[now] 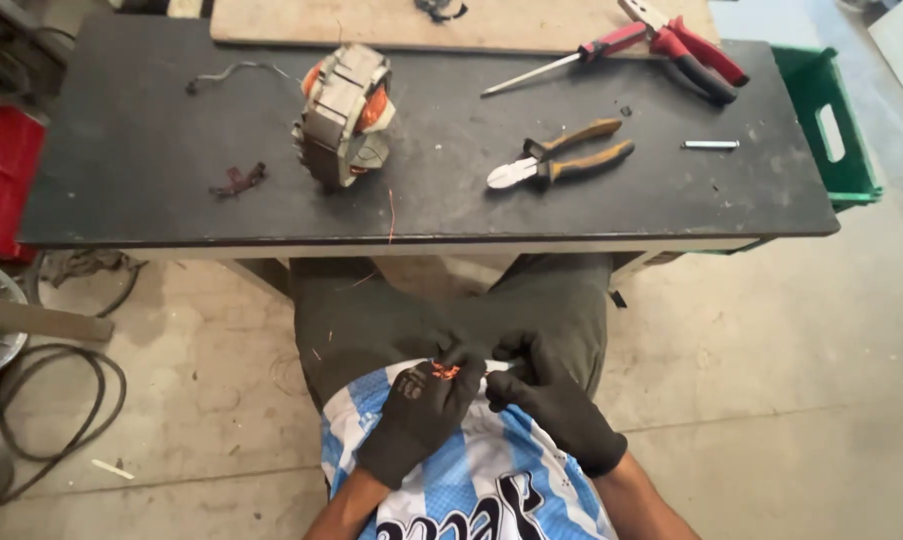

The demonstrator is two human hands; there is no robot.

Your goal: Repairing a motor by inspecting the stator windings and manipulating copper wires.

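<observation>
Black bench top (pixel 152 150) spans the upper half of the frame; we sit below it, knees under its front edge. Concrete floor (pixel 772 400) fills the rest. Green crate (pixel 832 130) sits at the bench's right end, red box (pixel 2 170) at the left edge of the frame, black cable (pixel 67 400) looped on the floor lower left.

On the bench, upper centre: motor stator (pixel 344 115), tilted on edge, copper windings showing. Right of it, well apart, yellow-handled cutters (pixel 557 160). Upper right: red-handled pliers (pixel 687 50) just beside a red-handled screwdriver (pixel 567 62). A small metal pin (pixel 711 144) lies right of the cutters. A thin copper strand (pixel 392 215) hangs over the bench's front edge below the stator.

Lower centre of the frame, over our lap: both hands in black gloves, touching each other. Left hand (pixel 417 410) is pinched onto a small copper wire clump (pixel 445 371), held at the fingertips. Right hand (pixel 547 395) is curled closed, fingertips meeting the left hand beside the clump; we cannot tell whether it grips the wire itself.
</observation>
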